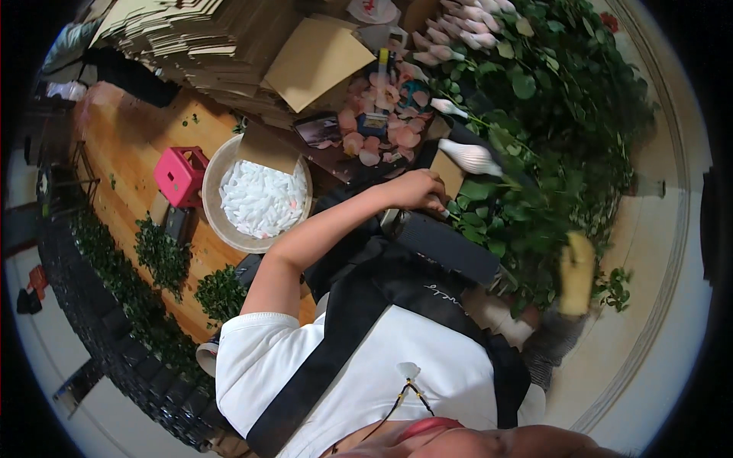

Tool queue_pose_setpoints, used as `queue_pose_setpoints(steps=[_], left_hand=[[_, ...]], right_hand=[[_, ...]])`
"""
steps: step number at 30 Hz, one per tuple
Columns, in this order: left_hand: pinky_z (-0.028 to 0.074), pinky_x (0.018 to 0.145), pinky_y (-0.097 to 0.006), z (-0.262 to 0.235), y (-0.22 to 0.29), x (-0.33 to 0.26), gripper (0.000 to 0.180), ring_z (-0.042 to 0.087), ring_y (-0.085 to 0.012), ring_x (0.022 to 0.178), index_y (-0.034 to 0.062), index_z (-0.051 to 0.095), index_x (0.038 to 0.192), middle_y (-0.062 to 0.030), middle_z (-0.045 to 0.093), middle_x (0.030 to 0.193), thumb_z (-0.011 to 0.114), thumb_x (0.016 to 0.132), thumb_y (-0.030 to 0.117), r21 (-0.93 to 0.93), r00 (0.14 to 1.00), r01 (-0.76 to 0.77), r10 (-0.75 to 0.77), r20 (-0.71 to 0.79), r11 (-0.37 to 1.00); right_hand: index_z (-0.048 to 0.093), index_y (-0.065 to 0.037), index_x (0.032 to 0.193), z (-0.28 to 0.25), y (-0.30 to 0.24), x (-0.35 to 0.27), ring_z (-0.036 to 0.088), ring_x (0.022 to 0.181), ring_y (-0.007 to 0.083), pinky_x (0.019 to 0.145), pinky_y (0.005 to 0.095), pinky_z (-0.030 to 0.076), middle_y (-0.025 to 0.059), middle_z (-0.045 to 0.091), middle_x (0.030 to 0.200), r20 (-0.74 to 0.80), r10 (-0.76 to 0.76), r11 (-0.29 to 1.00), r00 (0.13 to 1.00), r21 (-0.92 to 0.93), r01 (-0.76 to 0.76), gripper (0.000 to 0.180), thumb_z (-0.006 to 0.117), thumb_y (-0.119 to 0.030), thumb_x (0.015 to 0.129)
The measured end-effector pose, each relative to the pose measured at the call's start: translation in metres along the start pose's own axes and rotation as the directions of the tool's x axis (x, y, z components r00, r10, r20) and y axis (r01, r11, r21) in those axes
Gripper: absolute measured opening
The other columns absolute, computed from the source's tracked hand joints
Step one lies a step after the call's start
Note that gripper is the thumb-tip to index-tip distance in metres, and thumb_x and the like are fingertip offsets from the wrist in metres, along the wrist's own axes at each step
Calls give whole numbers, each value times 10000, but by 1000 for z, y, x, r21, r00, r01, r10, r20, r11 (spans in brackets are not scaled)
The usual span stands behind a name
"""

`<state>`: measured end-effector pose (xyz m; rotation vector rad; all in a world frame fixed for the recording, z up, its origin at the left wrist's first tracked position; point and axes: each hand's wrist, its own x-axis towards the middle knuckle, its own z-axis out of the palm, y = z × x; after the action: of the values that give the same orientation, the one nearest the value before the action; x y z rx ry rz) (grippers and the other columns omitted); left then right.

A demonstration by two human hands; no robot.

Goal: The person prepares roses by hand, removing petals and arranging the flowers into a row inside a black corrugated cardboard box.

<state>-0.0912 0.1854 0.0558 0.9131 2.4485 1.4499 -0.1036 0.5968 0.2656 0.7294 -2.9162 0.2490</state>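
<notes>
My left hand (418, 191) is bare. Its fingers curl closed beside green leaves at the edge of a dark box-like block (447, 246); whatever lies inside them is hidden. Just beyond it lies a rose bud in a white net sleeve (472, 158), its leafy stem pointing right. A smaller sleeved bud (448, 108) lies farther back. On the right, my right hand (576, 276) wears a yellow glove under a grey sleeve. It is over the near edge of the rose foliage (534, 221), and blur hides how its fingers are set.
A large heap of leafy stems (565, 99) fills the far right, with several sleeved buds (466, 30) on top. Pink petals (385, 114) and a phone (318, 130) lie beyond my left hand. Leftward stand a tub of white net sleeves (263, 200), a pink stool (180, 175) and stacked cardboard (191, 38).
</notes>
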Motion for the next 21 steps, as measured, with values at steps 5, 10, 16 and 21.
queue_pose_setpoints(steps=[5, 10, 16, 21], left_hand=[[526, 805, -452, -7, 15, 6, 198, 645, -326, 952, 115, 768, 986, -107, 649, 959, 734, 880, 278, 83, 999, 11, -14, 31, 997], [470, 936, -461, -27, 41, 11, 373, 568, -335, 1118, 137, 706, 1154, -120, 598, 1141, 764, 851, 346, 571, 994, -106, 89, 58, 814], [516, 949, -421, -17, 16, 8, 523, 541, -314, 1125, 108, 685, 1254, -121, 588, 1150, 825, 802, 328, 421, 982, -125, 51, 182, 898], [487, 970, -443, -17, 11, -2, 536, 518, -348, 1133, 107, 654, 1284, -146, 537, 1216, 818, 818, 315, 210, 996, -79, 69, 52, 975]], right_hand=[[652, -39, 970, 113, 8, -56, 618, 844, 430, 728, 507, 502, 192, 653, 872, 238, 49, 997, 970, 48, -62, 137, 678, -36, 836], [616, -22, 857, 107, -22, -38, 617, 794, 421, 684, 504, 495, 182, 636, 810, 187, -13, 992, 982, -117, 36, 67, 643, -11, 796], [605, 7, 813, 110, -29, -62, 579, 712, 408, 618, 455, 459, 196, 593, 765, -23, 79, 979, 997, 188, -73, 79, 566, 60, 769], [702, -11, 1070, 119, -28, -83, 656, 774, 332, 656, 402, 511, 211, 668, 902, 281, 275, 852, 919, 372, -368, 229, 584, 49, 883]])
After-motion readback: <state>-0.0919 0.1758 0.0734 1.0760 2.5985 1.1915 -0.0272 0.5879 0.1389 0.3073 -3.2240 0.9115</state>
